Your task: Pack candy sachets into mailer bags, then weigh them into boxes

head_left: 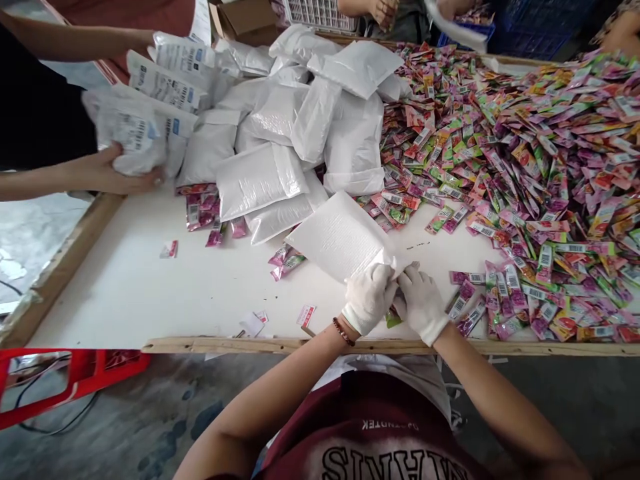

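Head view: our white-gloved left hand (369,299), right hand (423,301) pinch white plastic pouch (343,237) near wood-rimmed bench's (125,287) front edge; slack fingers could slip.

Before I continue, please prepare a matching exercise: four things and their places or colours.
Things
1. left hand
2. bracelet
3. sachet heap
4. cardboard box

Descriptions
A. brown, beyond the piled bags
B. gloved, at the end of a white bag
C. multicoloured, on the right of the table
D. beaded, reddish-brown

Pairs: 1-B, 2-D, 3-C, 4-A
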The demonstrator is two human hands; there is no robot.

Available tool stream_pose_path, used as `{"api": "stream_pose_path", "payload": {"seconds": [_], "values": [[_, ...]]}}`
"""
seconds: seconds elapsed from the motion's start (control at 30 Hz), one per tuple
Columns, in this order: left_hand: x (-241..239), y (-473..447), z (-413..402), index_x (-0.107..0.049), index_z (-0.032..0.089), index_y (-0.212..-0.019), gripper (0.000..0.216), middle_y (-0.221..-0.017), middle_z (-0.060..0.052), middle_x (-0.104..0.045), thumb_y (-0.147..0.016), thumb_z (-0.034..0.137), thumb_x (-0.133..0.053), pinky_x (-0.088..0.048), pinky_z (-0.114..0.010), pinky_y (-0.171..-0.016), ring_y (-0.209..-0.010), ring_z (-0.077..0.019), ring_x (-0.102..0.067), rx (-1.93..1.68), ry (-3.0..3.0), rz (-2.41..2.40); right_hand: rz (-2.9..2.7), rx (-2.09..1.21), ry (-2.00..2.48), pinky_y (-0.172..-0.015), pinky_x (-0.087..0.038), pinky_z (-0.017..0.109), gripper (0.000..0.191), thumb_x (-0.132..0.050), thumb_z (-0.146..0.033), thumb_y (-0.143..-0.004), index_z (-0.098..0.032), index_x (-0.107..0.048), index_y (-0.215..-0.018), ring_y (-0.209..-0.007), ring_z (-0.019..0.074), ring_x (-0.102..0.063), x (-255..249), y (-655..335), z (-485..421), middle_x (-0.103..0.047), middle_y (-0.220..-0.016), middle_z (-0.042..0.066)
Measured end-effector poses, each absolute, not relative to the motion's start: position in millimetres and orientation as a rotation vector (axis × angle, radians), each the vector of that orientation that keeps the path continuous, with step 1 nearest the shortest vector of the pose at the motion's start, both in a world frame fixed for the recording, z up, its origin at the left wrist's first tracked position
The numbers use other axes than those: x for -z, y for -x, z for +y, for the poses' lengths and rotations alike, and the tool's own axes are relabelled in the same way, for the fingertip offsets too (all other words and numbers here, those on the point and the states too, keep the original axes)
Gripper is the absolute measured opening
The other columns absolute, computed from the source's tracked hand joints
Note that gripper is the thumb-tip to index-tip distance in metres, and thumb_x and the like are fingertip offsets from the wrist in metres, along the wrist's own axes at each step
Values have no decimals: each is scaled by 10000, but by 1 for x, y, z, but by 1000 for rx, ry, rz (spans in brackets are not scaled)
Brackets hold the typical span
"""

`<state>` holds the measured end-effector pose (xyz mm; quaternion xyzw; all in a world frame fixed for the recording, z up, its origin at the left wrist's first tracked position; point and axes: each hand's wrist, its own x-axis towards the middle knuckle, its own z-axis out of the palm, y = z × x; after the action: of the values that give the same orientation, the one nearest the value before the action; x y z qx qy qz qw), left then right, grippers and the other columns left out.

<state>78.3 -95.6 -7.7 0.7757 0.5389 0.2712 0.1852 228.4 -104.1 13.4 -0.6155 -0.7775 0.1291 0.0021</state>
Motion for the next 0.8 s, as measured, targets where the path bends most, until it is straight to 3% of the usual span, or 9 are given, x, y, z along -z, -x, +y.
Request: {"api": "stream_pose_path", "payload": {"seconds": [0.1, 0.17, 0.27, 0.37, 0.53, 0.67, 0.8], "values": [[0, -83, -100, -638, 211, -883, 167, -880, -83, -671, -954, 237, -488, -448, -329, -759, -839, -215, -623, -763, -2259, 1421, -2349, -509, 1989, -930, -459, 412, 327, -500, -210, -915, -120, -637, -1198, -1042, 305, -585, -9, -223, -86, -633, -1202, 203], [-1, -82, -98, -654, 215, -903, 201, -905, -78, -684, -977, 261, -474, -446, -313, -742, -839, -201, -629, -784, -2185, 1415, -2225, -804, 1788, -964, -475, 380, 349, -558, -202, -887, -127, -649, -1215, -1073, 276, -599, -12, -233, -75, -664, -1198, 164], [-4, -73, -86, -674, 218, -898, 196, -890, -61, -688, -962, 290, -503, -440, -293, -711, -819, -184, -630, -831, -1952, 1433, -1875, -1317, 1394, -1044, -472, 344, 454, -664, -328, -889, -188, -639, -1320, -1172, 239, -614, -14, -262, -74, -691, -1265, 77], [-16, -65, -73, -638, 195, -778, 206, -665, -10, -597, -909, 331, -555, -429, -268, -622, -642, -151, -581, -914, -1529, 1343, -1356, -1455, 1274, -1103, -445, 341, 419, -653, -486, -915, -198, -718, -1212, -1220, 222, -623, -4, -288, -83, -713, -1254, 67], [-59, -62, -57, -578, 185, -772, 282, -504, 68, -461, -782, 444, -690, -332, -216, -429, -392, -90, -443, -987, -905, 1098, -636, -1373, 1113, -741, -582, 263, 337, -792, -497, -755, -212, -737, -925, -777, 152, -700, 17, -294, -77, -765, -890, 15], [-90, -68, -45, -564, 185, -782, 314, -486, 81, -456, -735, 445, -733, -304, -197, -414, -377, -81, -442, -1032, -838, 1048, -738, -1578, 1051, -548, -560, 240, 373, -848, -494, -673, -174, -707, -800, -563, 135, -653, -1, -283, -61, -736, -723, 38], [-107, -73, -28, -563, 177, -746, 305, -551, 70, -495, -697, 421, -739, -316, -187, -438, -429, -56, -415, -1100, -876, 1002, -917, -1503, 1111, -396, -481, 213, 470, -846, -579, -612, -159, -651, -692, -407, 108, -555, -46, -277, -39, -651, -554, 21]]}}
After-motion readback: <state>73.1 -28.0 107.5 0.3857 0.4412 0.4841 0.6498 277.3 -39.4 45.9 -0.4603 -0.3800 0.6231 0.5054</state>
